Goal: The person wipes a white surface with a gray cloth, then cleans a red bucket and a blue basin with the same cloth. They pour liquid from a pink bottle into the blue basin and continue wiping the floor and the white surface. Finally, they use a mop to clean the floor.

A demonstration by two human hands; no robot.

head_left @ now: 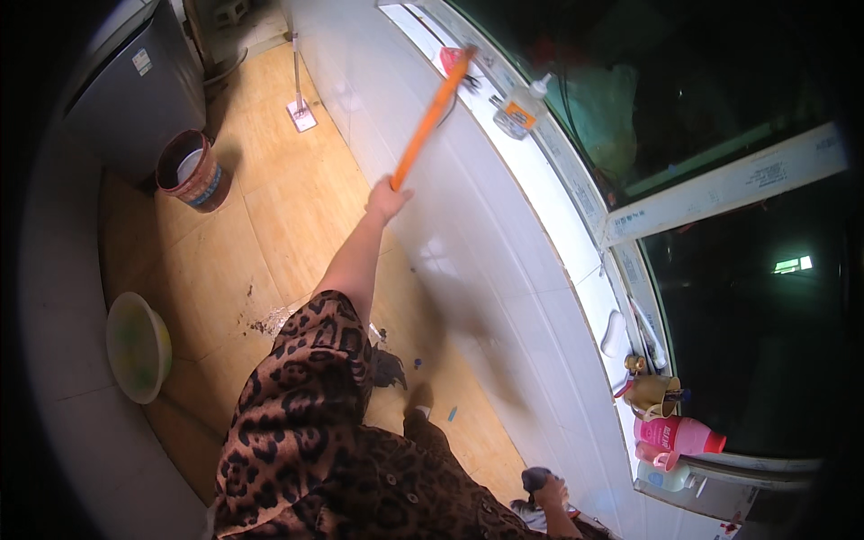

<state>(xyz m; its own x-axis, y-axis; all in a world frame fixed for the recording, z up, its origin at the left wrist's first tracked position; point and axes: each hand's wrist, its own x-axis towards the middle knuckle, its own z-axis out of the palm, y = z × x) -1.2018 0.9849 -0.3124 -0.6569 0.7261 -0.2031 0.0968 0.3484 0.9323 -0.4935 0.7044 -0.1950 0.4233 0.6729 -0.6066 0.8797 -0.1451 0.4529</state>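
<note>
My left hand (388, 199) grips the lower end of a long orange stick (432, 118). The stick slants up across the tiled wall, and its blurred far end overlaps the white window sill (560, 189). Whether it touches the sill, I cannot tell. Near that end lie a red item (450, 59) and a small black object (470, 83). A clear squeeze bottle (520, 111) with an orange label stands to the right of them. Low at the right, my right hand (552, 495) is closed around a dark object (535, 478), perhaps cloth, partly hidden by the fingers.
A reddish bucket (196, 172) and a pale basin (138, 347) stand on the tan floor (290, 209). A flat mop (301, 115) leans at the wall. Dark debris (260, 326) and a dark rag (389, 368) lie near my feet. A mug (651, 398) and pink bottle (678, 434) occupy the sill.
</note>
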